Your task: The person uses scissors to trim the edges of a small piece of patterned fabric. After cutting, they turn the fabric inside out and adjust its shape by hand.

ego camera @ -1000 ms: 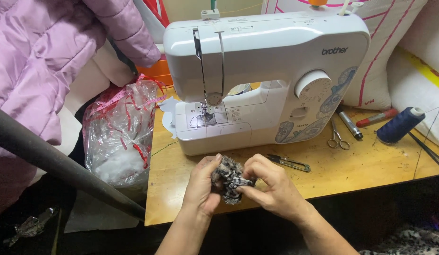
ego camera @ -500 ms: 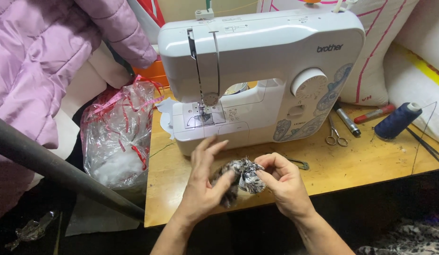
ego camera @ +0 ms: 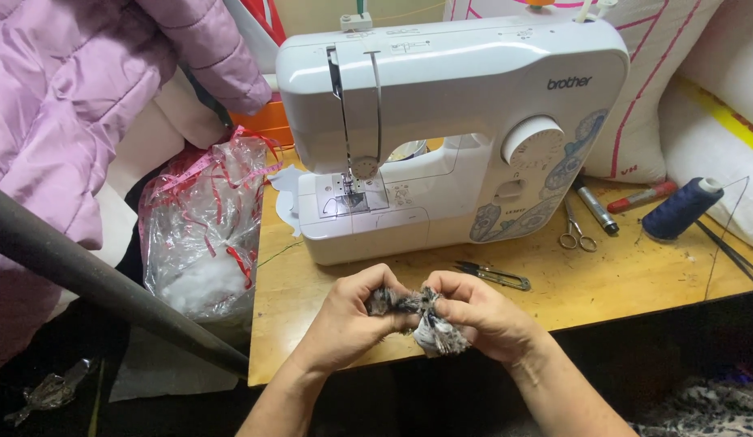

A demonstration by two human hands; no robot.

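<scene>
Now furry fabric scrap [ego camera: 409,303], pinched between both grips

A white sewing machine [ego camera: 457,121], small scissors [ego camera: 576,231] and a navy thread spool [ego camera: 680,208] share the wooden table [ego camera: 619,279].

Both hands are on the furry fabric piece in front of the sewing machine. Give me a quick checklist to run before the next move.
1. Left hand grips the grey furry fabric piece: ok.
2. Right hand grips it too: ok.
3. Plate under the needle on the sewing machine bare of fabric: ok.
4. Thread snips lie apart from the hands: ok.
5. Machine threaded: cannot tell.
6. Small scissors within sight on the wooden table: ok.
</scene>
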